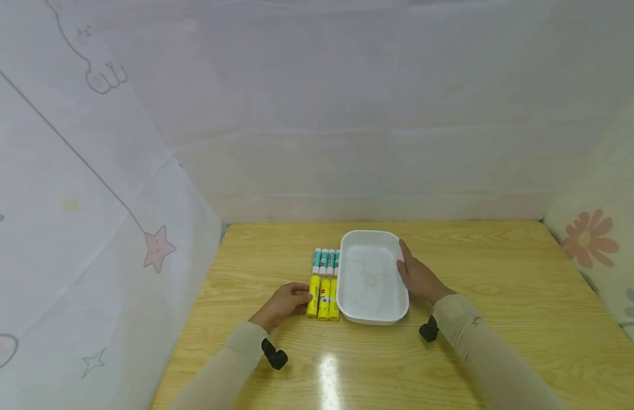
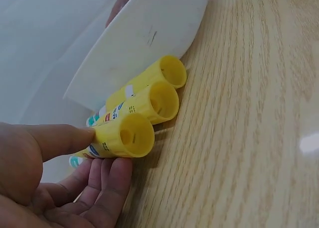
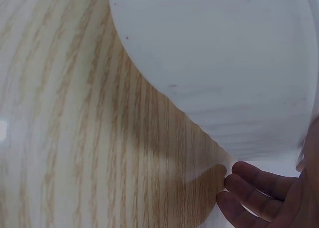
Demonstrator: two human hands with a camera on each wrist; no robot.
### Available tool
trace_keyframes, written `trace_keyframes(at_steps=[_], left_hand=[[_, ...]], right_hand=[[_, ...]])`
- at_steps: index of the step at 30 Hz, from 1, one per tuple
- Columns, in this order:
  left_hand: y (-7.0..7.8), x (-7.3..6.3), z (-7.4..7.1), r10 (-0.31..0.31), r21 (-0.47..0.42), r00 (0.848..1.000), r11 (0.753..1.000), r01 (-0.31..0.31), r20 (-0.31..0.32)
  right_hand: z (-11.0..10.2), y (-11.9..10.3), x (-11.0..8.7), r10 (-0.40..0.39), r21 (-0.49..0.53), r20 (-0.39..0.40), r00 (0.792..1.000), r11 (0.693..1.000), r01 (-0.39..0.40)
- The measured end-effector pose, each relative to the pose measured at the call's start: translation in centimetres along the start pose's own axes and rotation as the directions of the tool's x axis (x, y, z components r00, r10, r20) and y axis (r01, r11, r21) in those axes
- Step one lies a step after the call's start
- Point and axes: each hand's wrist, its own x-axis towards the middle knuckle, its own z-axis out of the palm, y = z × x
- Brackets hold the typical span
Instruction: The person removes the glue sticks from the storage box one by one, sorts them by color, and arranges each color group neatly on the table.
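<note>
Three yellow glue sticks (image 1: pixel 324 299) lie side by side on the table. My left hand (image 1: pixel 285 303) pinches the leftmost yellow glue stick (image 2: pixel 117 137), thumb on its upper side and fingers curled along its lower side; its hollow end faces the camera in the left wrist view. Just beyond, several teal-and-white glue sticks (image 1: pixel 324 263) form a second row. A white plastic tray (image 1: pixel 372 273) stands right beside both rows, overlapping the rightmost sticks in the head view. My right hand (image 1: pixel 421 280) grips the tray's right side, its fingertips (image 3: pixel 249 173) near the underside.
Everything rests on a light wood-grain table (image 1: pixel 255 245). A pale cloth (image 1: pixel 317 142) with printed figures hangs behind it and along both sides. Bright light reflects off the tabletop near the front.
</note>
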Motion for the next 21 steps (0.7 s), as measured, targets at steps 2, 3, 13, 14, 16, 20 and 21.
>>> trace_keyframes(at_steps=[2, 3, 13, 14, 16, 20, 21], left_hand=[[0.03, -0.01, 0.11, -0.003, 0.01, 1.0, 1.0, 0.003, -0.006], [0.07, -0.03, 0.18, -0.005, 0.017, 1.0, 1.0, 0.005, -0.009], [0.46, 0.05, 0.88, -0.019, 0.08, 0.999, 0.996, 0.023, -0.051], [0.51, 0.02, 0.91, -0.017, 0.082, 0.999, 0.996, 0.021, -0.051], [0.48, 0.06, 0.91, -0.02, 0.082, 0.998, 0.996, 0.024, -0.051], [0.44, 0.17, 0.9, -0.028, 0.083, 0.998, 0.996, 0.032, -0.051], [0.38, 0.22, 0.89, -0.026, 0.086, 0.998, 0.996, 0.03, -0.049]], right_hand=[[0.04, 0.02, 0.01, 0.002, 0.001, -0.001, 1.0, 1.0, -0.002], [0.05, 0.03, 0.01, 0.003, 0.002, -0.003, 1.0, 1.0, -0.003], [0.15, 0.09, 0.01, 0.011, 0.007, -0.006, 1.0, 1.0, -0.011], [0.11, -0.01, -0.05, 0.013, 0.008, -0.003, 1.0, 1.0, -0.013], [0.03, -0.14, -0.12, 0.016, 0.006, 0.0, 1.0, 1.0, -0.016], [-0.03, -0.14, -0.13, 0.02, 0.001, 0.002, 1.0, 1.0, -0.02], [0.0, -0.06, -0.09, 0.019, 0.001, -0.001, 1.0, 1.0, -0.019]])
